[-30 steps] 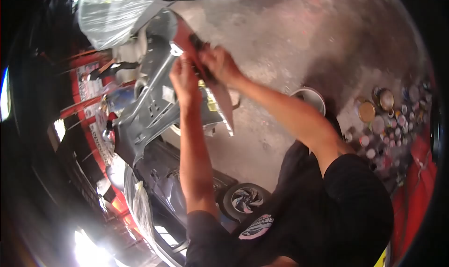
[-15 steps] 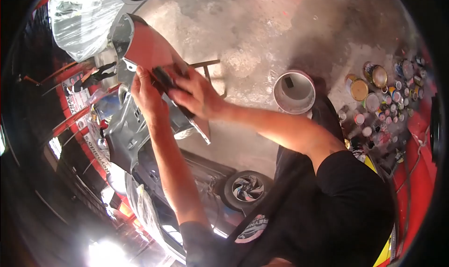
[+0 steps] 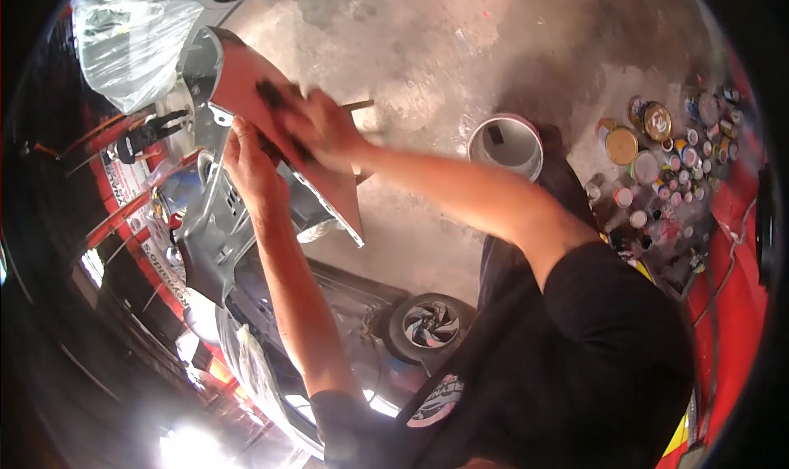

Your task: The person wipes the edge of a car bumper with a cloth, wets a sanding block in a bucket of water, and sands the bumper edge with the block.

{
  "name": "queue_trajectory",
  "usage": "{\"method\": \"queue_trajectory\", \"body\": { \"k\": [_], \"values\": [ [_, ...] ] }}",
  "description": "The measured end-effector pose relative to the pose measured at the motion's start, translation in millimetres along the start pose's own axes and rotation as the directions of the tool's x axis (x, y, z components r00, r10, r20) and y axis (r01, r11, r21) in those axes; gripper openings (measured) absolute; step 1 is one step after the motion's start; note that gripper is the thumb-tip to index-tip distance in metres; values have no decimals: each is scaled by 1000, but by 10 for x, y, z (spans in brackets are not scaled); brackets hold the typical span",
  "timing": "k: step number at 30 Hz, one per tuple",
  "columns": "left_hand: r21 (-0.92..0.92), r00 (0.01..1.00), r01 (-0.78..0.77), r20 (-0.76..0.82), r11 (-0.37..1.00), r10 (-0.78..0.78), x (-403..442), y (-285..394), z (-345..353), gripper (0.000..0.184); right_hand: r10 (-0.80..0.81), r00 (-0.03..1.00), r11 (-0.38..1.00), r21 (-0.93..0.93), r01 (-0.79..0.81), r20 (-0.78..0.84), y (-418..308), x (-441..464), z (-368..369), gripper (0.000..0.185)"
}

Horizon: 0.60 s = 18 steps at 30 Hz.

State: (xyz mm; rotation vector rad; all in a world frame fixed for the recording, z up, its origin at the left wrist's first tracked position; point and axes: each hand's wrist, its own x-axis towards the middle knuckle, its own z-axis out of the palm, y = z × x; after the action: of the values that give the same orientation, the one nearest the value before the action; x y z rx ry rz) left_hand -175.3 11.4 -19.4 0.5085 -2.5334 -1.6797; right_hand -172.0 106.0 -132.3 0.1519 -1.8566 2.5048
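A curved car body panel point(image 3: 238, 66), reddish on its outer face and dark on the inside, is held out in front of me. My left hand point(image 3: 255, 173) grips its near edge beside a small white tab, thumb on top. Over the reddish face lies my right hand point(image 3: 325, 132), its fingers bent around a dark pad point(image 3: 275, 97) pressed to the surface. Motion smears the right fingers and the pad, so the pad's exact kind cannot be made out. Some of the panel's near edge is hidden behind my hands.
A pale bucket point(image 3: 495, 119) with a dark piece inside stands by my leg. Several paint cans point(image 3: 645, 167) crowd the floor at right. A dark car with a wheel point(image 3: 431, 325) is below; a plastic-covered car point(image 3: 136, 50) and another person point(image 3: 148, 138) are at left.
My right hand and the dark pad have slid up and left across the reddish face. My left hand keeps its hold on the edge. The whole view has shifted slightly.
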Motion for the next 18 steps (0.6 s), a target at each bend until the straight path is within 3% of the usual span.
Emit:
{"method": "queue_trajectory", "body": {
  "k": [1, 2, 3, 5, 7, 9, 11, 13, 15, 17, 18],
  "values": [
    [4, 1000, 8, 2, 1000, -8, -26, 14, 34, 42, 262, 955, 964, 15, -267, 141, 327, 490, 90, 52],
    [27, 1000, 27, 15, 999, -28, -37, 25, 44, 42, 145, 975, 988, 29, -152, 169, 582, 852, 125, 53],
    [53, 999, 43, 30, 998, -45, -31, 56, 33, 42, 299, 941, 941, 115, -318, 156, 414, 896, 69, 48],
    [41, 999, 49, 10, 998, -49, -10, 67, -8, 43, 200, 976, 979, 27, -204, 90, 244, 630, 92, 45],
    [36, 999, 35, 33, 999, -36, 109, 22, -89, 43, 87, 996, 996, 27, -86, -3, -388, -108, -98, 44],
    [5, 998, -16, 68, 1000, 16, 121, -11, -92, 43, -110, 991, 994, -10, 109, -76, -410, -579, 47, 47],
    [48, 1000, 19, 22, 999, -20, 67, 15, -66, 43, -81, 997, 996, 44, 80, 17, -441, -302, -127, 47],
    [-2, 1000, 14, -9, 1000, -14, 18, 27, -22, 41, 200, 978, 976, -94, -195, 55, -170, 347, 20, 44],
    [-35, 999, 33, 17, 999, -32, 36, 47, 36, 43, 295, 932, 932, 152, -329, 209, 190, 792, 108, 45],
    [-45, 999, 30, 14, 999, -30, 71, 66, 53, 43, 198, 979, 977, -96, -192, 54, -136, 460, 73, 46],
    [-76, 999, -9, 38, 997, 12, 90, 49, 60, 43, 20, 1000, 1000, 1, -20, -1, -315, 105, 36, 47]
  ]
}}
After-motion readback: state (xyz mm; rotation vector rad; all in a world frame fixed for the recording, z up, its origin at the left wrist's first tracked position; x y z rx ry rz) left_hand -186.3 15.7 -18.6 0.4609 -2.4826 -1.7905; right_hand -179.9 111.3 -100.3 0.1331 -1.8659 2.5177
